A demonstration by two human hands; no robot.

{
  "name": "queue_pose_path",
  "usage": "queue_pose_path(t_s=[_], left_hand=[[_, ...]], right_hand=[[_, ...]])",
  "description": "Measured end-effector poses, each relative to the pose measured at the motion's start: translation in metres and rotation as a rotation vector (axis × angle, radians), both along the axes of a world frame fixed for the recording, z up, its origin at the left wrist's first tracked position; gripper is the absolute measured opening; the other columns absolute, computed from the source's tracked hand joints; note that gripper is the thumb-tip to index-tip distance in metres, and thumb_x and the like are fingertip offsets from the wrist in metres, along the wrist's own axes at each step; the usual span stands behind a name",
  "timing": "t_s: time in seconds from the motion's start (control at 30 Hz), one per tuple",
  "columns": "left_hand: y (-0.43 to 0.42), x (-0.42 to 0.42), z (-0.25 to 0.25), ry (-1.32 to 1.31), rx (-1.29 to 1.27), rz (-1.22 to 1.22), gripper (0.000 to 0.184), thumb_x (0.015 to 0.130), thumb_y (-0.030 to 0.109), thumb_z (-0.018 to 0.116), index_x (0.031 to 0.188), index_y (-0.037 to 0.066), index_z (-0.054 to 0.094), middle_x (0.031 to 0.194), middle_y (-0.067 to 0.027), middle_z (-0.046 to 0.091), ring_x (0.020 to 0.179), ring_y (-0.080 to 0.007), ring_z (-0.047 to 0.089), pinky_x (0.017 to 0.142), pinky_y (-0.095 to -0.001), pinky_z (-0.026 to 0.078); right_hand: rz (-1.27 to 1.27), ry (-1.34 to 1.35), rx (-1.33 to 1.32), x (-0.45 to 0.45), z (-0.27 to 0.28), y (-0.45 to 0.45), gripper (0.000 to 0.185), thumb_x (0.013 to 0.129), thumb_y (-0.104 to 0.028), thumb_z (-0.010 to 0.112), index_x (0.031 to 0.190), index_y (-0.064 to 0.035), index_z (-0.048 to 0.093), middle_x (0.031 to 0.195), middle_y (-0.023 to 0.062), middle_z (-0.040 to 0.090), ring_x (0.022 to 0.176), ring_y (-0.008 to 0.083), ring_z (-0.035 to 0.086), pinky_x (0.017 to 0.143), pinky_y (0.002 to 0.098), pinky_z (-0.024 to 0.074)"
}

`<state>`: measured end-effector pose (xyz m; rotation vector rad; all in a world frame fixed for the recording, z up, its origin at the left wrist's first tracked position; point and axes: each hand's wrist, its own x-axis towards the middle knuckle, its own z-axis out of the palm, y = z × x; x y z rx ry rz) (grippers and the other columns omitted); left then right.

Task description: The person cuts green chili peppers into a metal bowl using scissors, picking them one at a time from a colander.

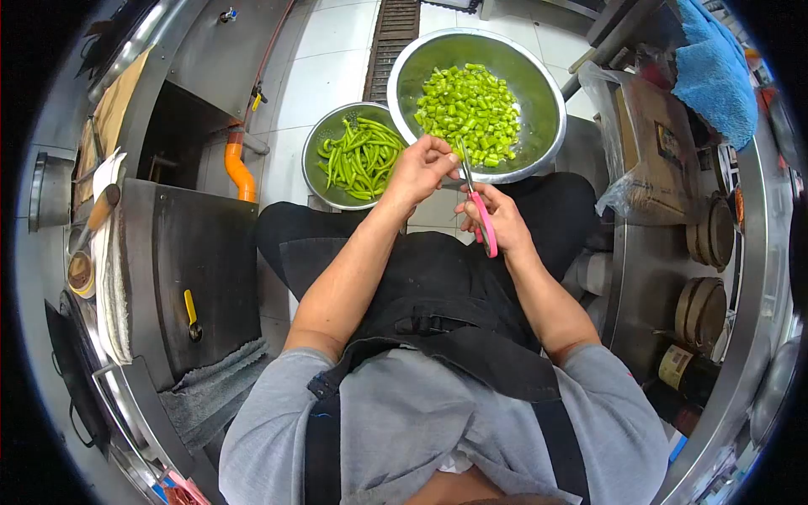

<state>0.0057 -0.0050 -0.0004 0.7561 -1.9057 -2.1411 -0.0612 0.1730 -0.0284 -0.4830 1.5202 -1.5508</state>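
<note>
Pink-handled scissors [484, 220] are in my right hand [502, 220], their blades pointing up toward the large steel bowl [540, 139]. My left hand [421, 170] is closed, fingertips pinched beside the blades; what it pinches is too small to make out. Cut green pepper pieces [471, 105] lie in the large bowl, just beyond both hands. To the left, a smaller perforated steel bowl [313, 172] holds long whole green peppers [362, 160].
At the left are a steel cabinet [206, 278] with a yellow-handled valve [192, 313] and an orange pipe [239, 172]. On the right stand a plastic-wrapped cardboard box [656, 143], a blue towel [715, 76] and a dark bottle [686, 370]. A floor drain [391, 50] runs ahead.
</note>
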Motion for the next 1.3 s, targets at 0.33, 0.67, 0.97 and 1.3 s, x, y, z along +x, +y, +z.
queue_pose_path(t_s=[0.33,0.67,0.97,1.3], left_hand=[[-0.004,-0.006,-0.015,0.036,-0.029,-0.049,0.018,0.088,0.009,0.064,0.101,0.001,0.055,0.080,-0.0037,0.064,0.069,-0.0093,0.061,0.054,-0.0223,0.040],[-0.042,-0.045,-0.026,-0.012,-0.468,0.008,0.032,0.083,0.012,0.067,0.113,0.004,0.058,0.100,-0.0111,0.068,0.082,-0.0198,0.067,0.076,-0.0318,0.053],[-0.133,-0.014,-0.015,0.005,-0.453,0.237,0.030,0.086,0.010,0.063,0.114,0.003,0.059,0.106,-0.0089,0.065,0.090,-0.0144,0.065,0.061,-0.0245,0.049],[-0.259,0.098,-0.229,-0.768,-0.338,0.297,0.023,0.082,0.019,0.061,0.098,0.004,0.067,0.080,-0.0096,0.068,0.073,-0.0188,0.066,0.059,-0.0338,0.052]], right_hand=[[0.000,-0.039,0.084,-0.014,0.014,-0.001,0.035,0.083,-0.021,0.072,0.109,-0.0005,0.061,0.068,0.0032,0.058,0.050,0.0100,0.052,0.044,0.0240,0.0404],[-0.074,0.071,0.157,-0.038,0.015,0.005,0.044,0.083,-0.023,0.072,0.115,0.0040,0.057,0.066,0.0064,0.061,0.042,0.0116,0.053,0.037,0.0246,0.0381],[-0.314,0.259,-0.018,-0.099,0.017,0.025,0.046,0.085,-0.017,0.069,0.123,0.0042,0.052,0.091,0.0123,0.067,0.068,0.0162,0.065,0.057,0.0242,0.0492],[-0.445,0.303,-0.083,-0.114,0.025,0.035,0.040,0.090,-0.014,0.061,0.124,0.0040,0.049,0.095,0.0163,0.065,0.072,0.0180,0.065,0.050,0.0249,0.0487]])
